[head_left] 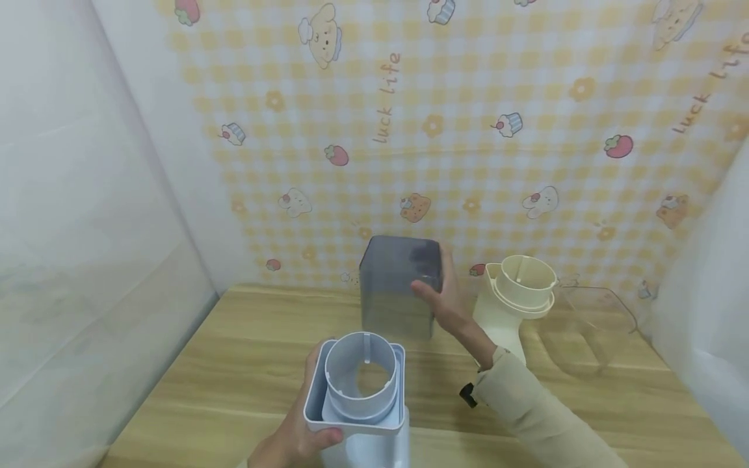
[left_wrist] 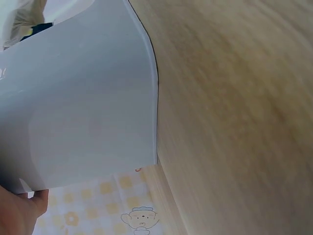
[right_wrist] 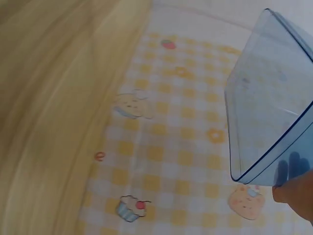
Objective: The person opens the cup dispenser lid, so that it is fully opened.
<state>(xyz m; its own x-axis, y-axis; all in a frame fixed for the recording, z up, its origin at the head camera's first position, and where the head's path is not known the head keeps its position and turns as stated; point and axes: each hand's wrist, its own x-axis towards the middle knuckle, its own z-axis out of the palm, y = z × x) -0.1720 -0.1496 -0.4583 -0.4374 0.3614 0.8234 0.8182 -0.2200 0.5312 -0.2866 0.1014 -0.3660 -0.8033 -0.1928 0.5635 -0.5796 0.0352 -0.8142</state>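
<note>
My left hand [head_left: 292, 432] grips a light blue plastic base [head_left: 359, 445] at the left side of its square rim, thumb on the front. A round open collar [head_left: 363, 403] rises inside that rim. In the left wrist view the base's smooth wall [left_wrist: 93, 103] stands close to the wooden surface, with part of my hand [left_wrist: 20, 210] at its edge. Beyond it, my right hand [head_left: 447, 302] holds a see-through grey-blue plastic container [head_left: 389, 283] by its right side, off the table. The right wrist view has the container's open rim [right_wrist: 266, 155] and my hand [right_wrist: 298, 196] beneath.
A cream plastic base [head_left: 503, 318] with a similar round collar stands on the wooden table [head_left: 234, 364] to the right. Beside it is a clear container [head_left: 576, 338]. A yellow checked cloth [head_left: 374, 175] hangs behind, and white sheets [head_left: 76, 234] flank the table.
</note>
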